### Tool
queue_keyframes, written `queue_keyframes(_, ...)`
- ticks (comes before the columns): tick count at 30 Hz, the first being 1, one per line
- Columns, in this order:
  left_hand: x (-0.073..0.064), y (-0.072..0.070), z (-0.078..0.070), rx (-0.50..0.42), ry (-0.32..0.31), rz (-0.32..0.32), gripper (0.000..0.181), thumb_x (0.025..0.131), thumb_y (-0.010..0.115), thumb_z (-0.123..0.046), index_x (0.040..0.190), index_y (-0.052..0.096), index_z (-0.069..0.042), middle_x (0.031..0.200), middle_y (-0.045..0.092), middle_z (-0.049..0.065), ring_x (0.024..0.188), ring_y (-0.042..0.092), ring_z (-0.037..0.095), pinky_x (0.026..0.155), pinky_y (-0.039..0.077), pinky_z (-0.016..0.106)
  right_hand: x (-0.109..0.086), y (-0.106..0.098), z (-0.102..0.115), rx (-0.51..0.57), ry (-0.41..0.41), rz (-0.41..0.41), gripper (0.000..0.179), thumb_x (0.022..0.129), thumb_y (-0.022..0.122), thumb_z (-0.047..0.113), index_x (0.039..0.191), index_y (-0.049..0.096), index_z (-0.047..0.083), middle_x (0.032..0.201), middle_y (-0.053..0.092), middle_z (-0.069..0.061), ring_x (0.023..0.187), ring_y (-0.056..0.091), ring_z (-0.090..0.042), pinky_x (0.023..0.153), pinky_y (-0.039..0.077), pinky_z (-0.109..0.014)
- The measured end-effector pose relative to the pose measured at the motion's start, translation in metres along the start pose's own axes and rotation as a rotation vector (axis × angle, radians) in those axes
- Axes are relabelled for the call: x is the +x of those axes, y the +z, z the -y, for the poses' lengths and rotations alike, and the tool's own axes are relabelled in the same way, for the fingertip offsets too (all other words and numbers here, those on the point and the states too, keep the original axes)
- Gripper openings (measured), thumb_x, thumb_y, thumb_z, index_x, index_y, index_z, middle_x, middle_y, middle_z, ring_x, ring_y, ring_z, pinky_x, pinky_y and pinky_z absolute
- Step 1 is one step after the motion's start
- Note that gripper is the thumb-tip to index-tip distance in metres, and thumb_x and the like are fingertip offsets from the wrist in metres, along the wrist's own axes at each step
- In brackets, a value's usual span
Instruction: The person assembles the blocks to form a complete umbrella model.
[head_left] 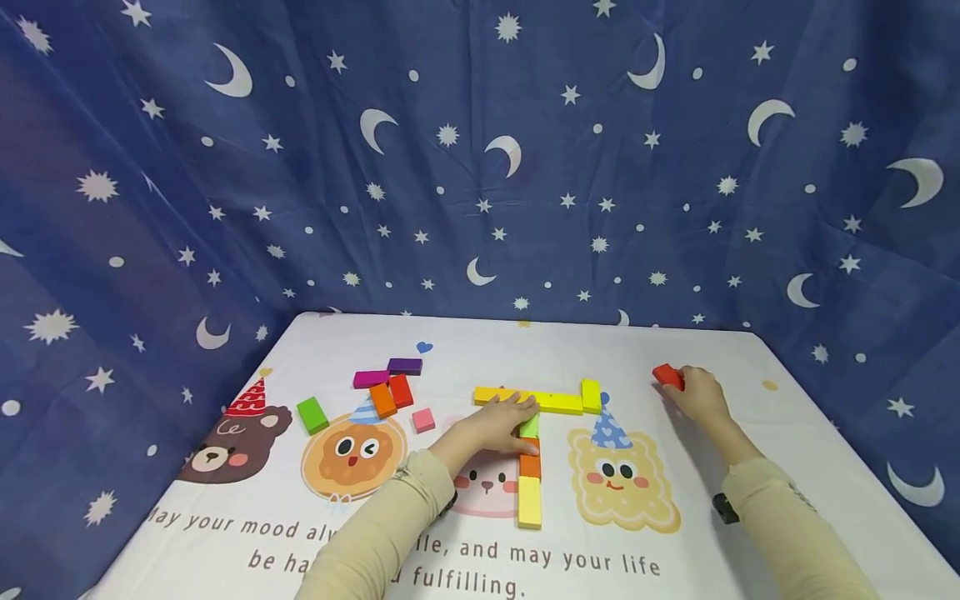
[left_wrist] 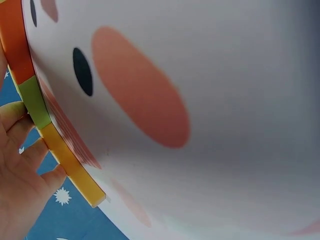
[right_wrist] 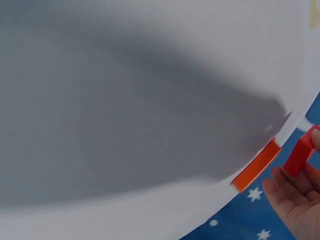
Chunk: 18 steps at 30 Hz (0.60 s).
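Note:
My left hand (head_left: 495, 427) lies over the left side of a T-shaped layout of blocks, its fingers spread. In the left wrist view, its fingertips touch the light green block (left_wrist: 35, 101) and the yellow-orange block (left_wrist: 72, 167). An orange block (head_left: 530, 460) and a pale yellow block (head_left: 529, 504) continue the stem toward me. A yellow block (head_left: 561, 403) extends the crossbar rightward, with another yellow block (head_left: 591, 396) at its end. At the far right, my right hand (head_left: 699, 398) pinches a red block (right_wrist: 300, 154). An orange block (right_wrist: 257, 166) lies on the table beside that hand.
Loose blocks lie at the left: a green block (head_left: 312, 415), a magenta block (head_left: 371, 379), a purple block (head_left: 405, 367), a red block (head_left: 401, 390), an orange block (head_left: 382, 401) and a pink block (head_left: 423, 419). A blue starry curtain (head_left: 450, 208) hangs behind the white tablecloth (head_left: 600, 350).

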<state>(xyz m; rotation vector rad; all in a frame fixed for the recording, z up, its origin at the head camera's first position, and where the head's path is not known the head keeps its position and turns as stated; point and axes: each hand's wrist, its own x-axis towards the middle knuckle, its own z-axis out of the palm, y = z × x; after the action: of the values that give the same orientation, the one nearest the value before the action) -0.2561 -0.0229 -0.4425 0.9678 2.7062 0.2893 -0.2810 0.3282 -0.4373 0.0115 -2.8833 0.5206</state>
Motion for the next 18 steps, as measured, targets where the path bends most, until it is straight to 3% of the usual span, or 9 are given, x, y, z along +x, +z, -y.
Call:
queue_keyframes(5,-0.001,0.002,0.0,-0.001,-0.004,0.005,0.08,0.083,0.062,-0.053,0.148,0.032,-0.016,0.155,0.028,-0.001,0.146,0.017,0.022,0.119,0.015,0.046,0.003,0.009,0.019,-0.012,0.008,0.033,0.033,0.085,0.064,0.012,0.099,0.056,-0.016,0.081,0.059,-0.026,0.07,0.052,-0.031,0.066,0.046,-0.041)
queue_keyframes(11,-0.004,0.006,0.0,-0.004,-0.016,0.024,0.081,0.083,0.062,-0.053,0.148,0.031,-0.016,0.155,0.028,-0.001,0.146,0.017,0.021,0.119,0.014,0.045,0.008,0.019,0.041,0.017,0.048,0.095,0.04,0.088,0.064,0.016,0.111,0.055,-0.016,0.092,0.059,-0.026,0.078,0.052,-0.031,0.075,0.05,-0.041)
queue_keyframes(18,-0.001,0.0,-0.001,0.001,0.0,0.006,0.08,0.084,0.062,-0.052,0.148,0.032,-0.016,0.155,0.027,0.0,0.146,0.017,0.022,0.119,0.015,0.046,0.019,0.022,0.062,0.052,0.052,0.089,0.042,0.089,0.064,0.018,0.116,0.055,-0.012,0.095,0.059,-0.024,0.082,0.051,-0.03,0.076,0.048,-0.038)
